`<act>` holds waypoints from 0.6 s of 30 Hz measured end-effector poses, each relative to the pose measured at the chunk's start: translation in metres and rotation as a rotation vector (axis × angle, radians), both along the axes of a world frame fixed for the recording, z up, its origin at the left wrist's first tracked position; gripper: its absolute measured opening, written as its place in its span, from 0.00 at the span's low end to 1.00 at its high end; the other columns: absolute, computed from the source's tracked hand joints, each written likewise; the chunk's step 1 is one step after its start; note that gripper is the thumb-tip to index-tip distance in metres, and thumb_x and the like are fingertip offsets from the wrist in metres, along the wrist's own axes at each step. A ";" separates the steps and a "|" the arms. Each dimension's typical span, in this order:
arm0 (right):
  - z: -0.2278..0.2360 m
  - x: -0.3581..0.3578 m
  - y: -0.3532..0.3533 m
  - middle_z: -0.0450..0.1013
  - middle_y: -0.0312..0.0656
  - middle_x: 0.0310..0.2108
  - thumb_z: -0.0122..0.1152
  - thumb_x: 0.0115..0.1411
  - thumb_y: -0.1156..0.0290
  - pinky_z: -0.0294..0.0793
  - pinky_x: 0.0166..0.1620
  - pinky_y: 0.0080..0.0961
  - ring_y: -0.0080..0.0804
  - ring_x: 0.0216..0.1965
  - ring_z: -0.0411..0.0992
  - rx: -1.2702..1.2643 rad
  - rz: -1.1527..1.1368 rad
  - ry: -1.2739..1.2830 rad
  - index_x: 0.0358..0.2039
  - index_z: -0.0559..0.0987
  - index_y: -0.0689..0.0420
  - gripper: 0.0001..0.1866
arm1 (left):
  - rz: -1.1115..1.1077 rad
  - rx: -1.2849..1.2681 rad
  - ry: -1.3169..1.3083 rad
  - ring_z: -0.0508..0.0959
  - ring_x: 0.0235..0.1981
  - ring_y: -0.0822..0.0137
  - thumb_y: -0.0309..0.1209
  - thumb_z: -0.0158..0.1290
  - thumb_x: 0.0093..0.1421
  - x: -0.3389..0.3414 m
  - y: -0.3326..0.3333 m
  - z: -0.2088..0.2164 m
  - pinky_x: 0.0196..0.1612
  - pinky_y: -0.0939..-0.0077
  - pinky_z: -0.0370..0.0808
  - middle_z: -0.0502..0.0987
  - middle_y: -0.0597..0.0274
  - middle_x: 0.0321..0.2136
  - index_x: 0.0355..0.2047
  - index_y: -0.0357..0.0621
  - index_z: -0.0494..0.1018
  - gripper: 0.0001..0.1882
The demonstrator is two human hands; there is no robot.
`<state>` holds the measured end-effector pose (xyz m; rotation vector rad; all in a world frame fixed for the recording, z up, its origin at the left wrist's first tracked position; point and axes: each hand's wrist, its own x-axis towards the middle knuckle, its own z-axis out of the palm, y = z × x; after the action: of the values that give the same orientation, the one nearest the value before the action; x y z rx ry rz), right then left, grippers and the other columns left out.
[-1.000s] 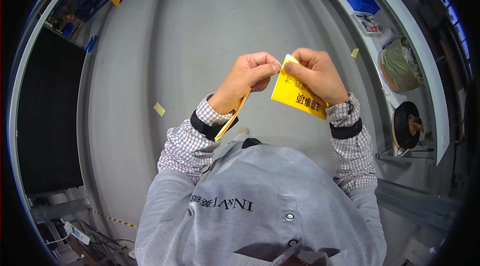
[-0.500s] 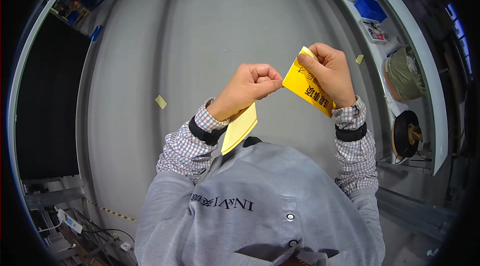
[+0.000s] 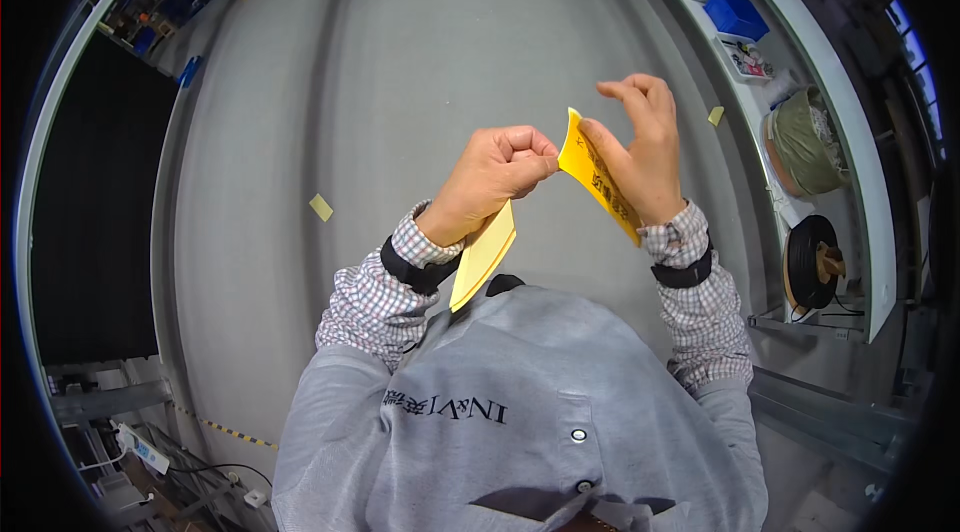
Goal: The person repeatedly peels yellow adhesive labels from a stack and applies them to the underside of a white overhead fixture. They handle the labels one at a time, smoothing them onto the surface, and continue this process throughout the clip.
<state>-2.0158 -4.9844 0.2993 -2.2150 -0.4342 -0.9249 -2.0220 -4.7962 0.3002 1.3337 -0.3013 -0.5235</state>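
Observation:
My left hand [image 3: 490,177] pinches the near-left corner of a bright yellow printed card [image 3: 597,182] between thumb and fingertips. Tucked under the same palm, a few pale yellow sheets [image 3: 484,257] hang toward my shirt. The printed card stands tilted, its dark lettering turned to the right and its upper corner bent. Just right of it is my right hand [image 3: 650,162], with fingers spread and raised. The right thumb lies along the card's printed face; whether it presses on it I cannot tell.
Grey floor lies below my hands, with small pale yellow paper pieces [image 3: 320,207] on it. Along the right runs a shelf with a blue bin [image 3: 736,15], a green sack [image 3: 806,142] and a black cable reel [image 3: 812,262]. A black panel [image 3: 100,192] stands at left.
My right hand has let go of the yellow card and its fingers have opened away. The card has turned more edge-on and bent. My left hand keeps its pinch nearly in place.

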 end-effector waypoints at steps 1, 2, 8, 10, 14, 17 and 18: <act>0.000 -0.008 0.002 0.70 0.41 0.24 0.62 0.48 0.74 0.67 0.27 0.25 0.30 0.26 0.69 0.009 0.032 0.049 0.26 0.76 0.63 0.07 | 0.020 -0.005 0.002 0.58 0.15 0.86 0.25 0.50 0.56 0.000 0.001 -0.001 0.17 0.89 0.53 0.63 0.79 0.14 0.26 0.38 0.72 0.04; 0.002 -0.018 0.005 0.70 0.41 0.22 0.61 0.48 0.74 0.67 0.26 0.25 0.29 0.24 0.68 0.019 0.063 0.102 0.26 0.76 0.63 0.06 | 0.040 -0.010 0.008 0.58 0.15 0.86 0.25 0.50 0.56 0.000 0.003 -0.003 0.17 0.89 0.53 0.63 0.78 0.14 0.26 0.38 0.72 0.04; 0.002 -0.045 0.015 0.71 0.41 0.19 0.56 0.51 0.76 0.62 0.20 0.19 0.21 0.17 0.65 0.261 0.255 0.496 0.25 0.77 0.64 0.05 | 0.027 -0.014 -0.032 0.57 0.14 0.86 0.25 0.49 0.55 -0.003 0.001 -0.008 0.17 0.89 0.52 0.64 0.78 0.15 0.25 0.38 0.72 0.04; 0.003 -0.045 0.015 0.71 0.41 0.19 0.56 0.51 0.76 0.62 0.20 0.19 0.22 0.17 0.65 0.231 0.272 0.492 0.25 0.77 0.65 0.05 | 0.032 0.019 -0.044 0.59 0.16 0.86 0.24 0.49 0.54 -0.006 -0.001 -0.005 0.19 0.88 0.56 0.65 0.78 0.14 0.25 0.38 0.72 0.04; 0.010 -0.047 0.016 0.71 0.44 0.18 0.55 0.50 0.77 0.64 0.20 0.24 0.31 0.17 0.68 0.120 0.272 0.459 0.23 0.76 0.65 0.04 | 0.050 0.094 -0.161 0.61 0.16 0.86 0.26 0.49 0.55 -0.009 -0.003 -0.006 0.20 0.88 0.59 0.65 0.78 0.12 0.25 0.38 0.72 0.05; 0.010 -0.049 0.018 0.70 0.46 0.18 0.55 0.49 0.77 0.65 0.21 0.29 0.37 0.17 0.68 0.020 0.211 0.408 0.21 0.74 0.65 0.04 | 0.083 0.238 -0.297 0.61 0.15 0.84 0.25 0.50 0.53 -0.012 -0.006 -0.007 0.17 0.85 0.59 0.65 0.74 0.11 0.24 0.36 0.72 0.05; 0.010 -0.049 0.018 0.70 0.46 0.18 0.55 0.49 0.77 0.65 0.21 0.29 0.38 0.17 0.68 0.005 0.203 0.424 0.20 0.73 0.65 0.05 | 0.090 0.292 -0.353 0.62 0.15 0.84 0.25 0.50 0.53 -0.013 -0.007 -0.007 0.17 0.84 0.58 0.65 0.73 0.11 0.23 0.35 0.72 0.06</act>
<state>-2.0647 -4.9664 0.3091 -2.2340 -0.4419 -0.3353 -2.0350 -4.8028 0.2928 1.7179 -0.4647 -0.2595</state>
